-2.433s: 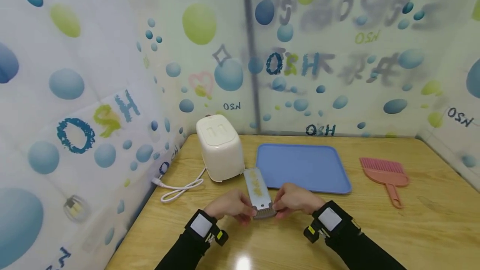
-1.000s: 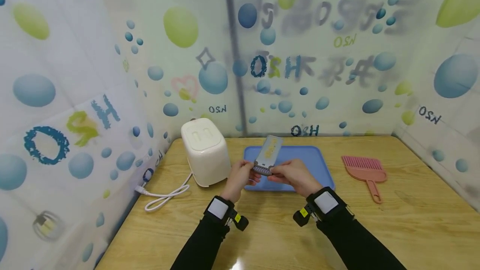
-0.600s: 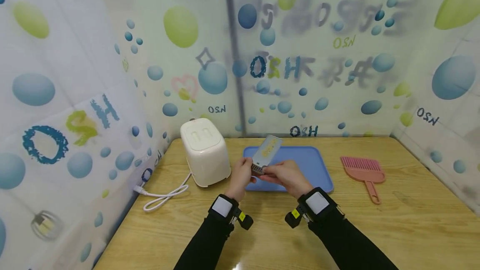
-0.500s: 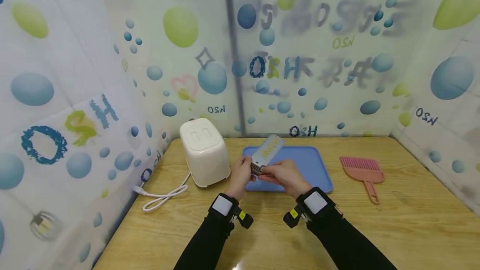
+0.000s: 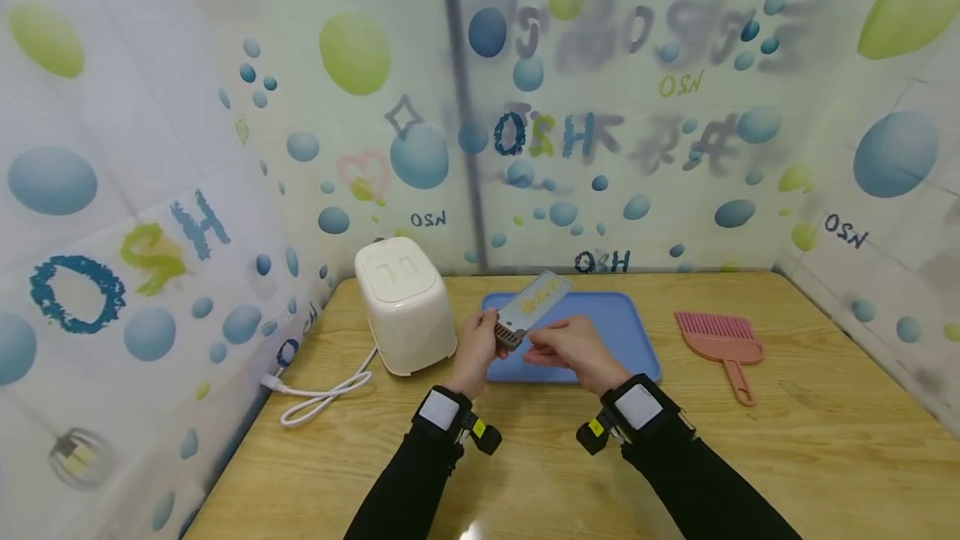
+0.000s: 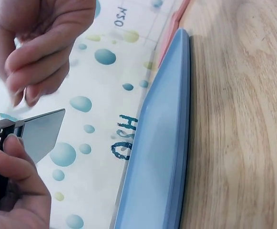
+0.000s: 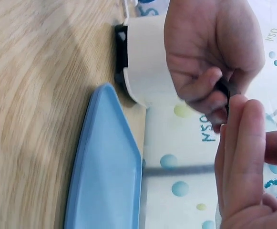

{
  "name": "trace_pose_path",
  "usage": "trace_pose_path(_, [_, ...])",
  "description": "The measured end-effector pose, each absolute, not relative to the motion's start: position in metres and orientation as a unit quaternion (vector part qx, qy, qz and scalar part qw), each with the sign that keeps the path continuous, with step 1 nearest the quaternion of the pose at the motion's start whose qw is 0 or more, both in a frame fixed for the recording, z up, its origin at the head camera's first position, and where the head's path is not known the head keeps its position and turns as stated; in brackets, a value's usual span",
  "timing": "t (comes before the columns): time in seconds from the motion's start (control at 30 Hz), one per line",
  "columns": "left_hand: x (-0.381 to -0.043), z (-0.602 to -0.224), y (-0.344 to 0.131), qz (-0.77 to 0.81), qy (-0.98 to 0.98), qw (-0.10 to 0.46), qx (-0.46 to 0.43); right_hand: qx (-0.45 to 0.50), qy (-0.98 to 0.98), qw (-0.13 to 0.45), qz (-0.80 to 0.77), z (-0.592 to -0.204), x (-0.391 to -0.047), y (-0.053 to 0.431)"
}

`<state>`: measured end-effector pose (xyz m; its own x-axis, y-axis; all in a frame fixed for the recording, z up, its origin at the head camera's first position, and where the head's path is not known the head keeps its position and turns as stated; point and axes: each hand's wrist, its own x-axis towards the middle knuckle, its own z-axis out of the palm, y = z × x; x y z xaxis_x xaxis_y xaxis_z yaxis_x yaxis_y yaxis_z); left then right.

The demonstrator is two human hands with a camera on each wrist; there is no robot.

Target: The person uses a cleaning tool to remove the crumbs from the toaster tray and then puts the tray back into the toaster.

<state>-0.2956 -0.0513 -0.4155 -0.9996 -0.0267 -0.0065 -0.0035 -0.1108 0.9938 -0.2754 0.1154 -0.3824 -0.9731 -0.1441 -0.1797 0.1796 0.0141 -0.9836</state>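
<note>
My left hand (image 5: 472, 357) pinches the dark slotted end of a thin metal crumb tray (image 5: 517, 315). Yellow bits lie on the crumb tray's upper face, and it slants up to the right above the blue tray (image 5: 622, 338). My right hand (image 5: 576, 350) is just right of that slotted end with its fingers loosely bent. In the left wrist view a gap separates the right hand (image 6: 47, 52) from the crumb tray (image 6: 45, 133). The right wrist view shows the right fingers fairly straight and nothing held.
A white toaster (image 5: 408, 307) stands left of the blue tray, its white cord (image 5: 322, 398) coiled beside it. On the right lies a pink brush (image 5: 723, 342). The wooden table (image 5: 570, 482) meets printed curtains at the back and left.
The hands have raised the crumb tray from beside the toaster to above the blue tray and turned it. My right hand has let go of its end.
</note>
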Motion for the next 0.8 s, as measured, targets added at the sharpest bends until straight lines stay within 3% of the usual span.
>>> trace_pose_path(0.4, [-0.299,-0.414,-0.062,-0.748,-0.664,-0.003,0.0,0.0,0.788,0.065,-0.612,-0.371,-0.281,0.18])
trace_pose_path(0.8, [-0.298,-0.417,-0.07,-0.754,-0.656,-0.005,-0.016,0.045,0.848,0.06,-0.525,-0.364,-0.289,0.258])
